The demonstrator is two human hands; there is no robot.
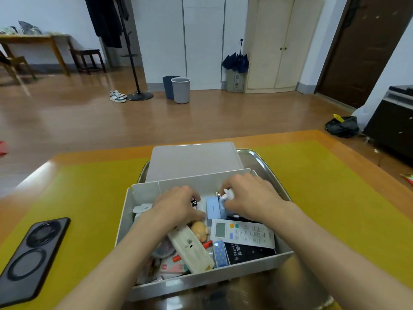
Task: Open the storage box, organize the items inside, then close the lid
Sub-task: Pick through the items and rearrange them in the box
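Open storage box (125,222) with remote (242,233), mask (190,247), trinkets.

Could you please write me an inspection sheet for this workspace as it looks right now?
Surface: yellow mat on a wooden table; metal tray under the box.
Job's things: storage box open and full; lid lying behind it; remote control and pouch inside.
Clutter: phone on the mat, left of the box.
Hands: left hand in the box, its hold unclear; right hand holds a small white object.
Cables: nothing seen.
Surroundings: bins, shoes, coat stand, cupboard.
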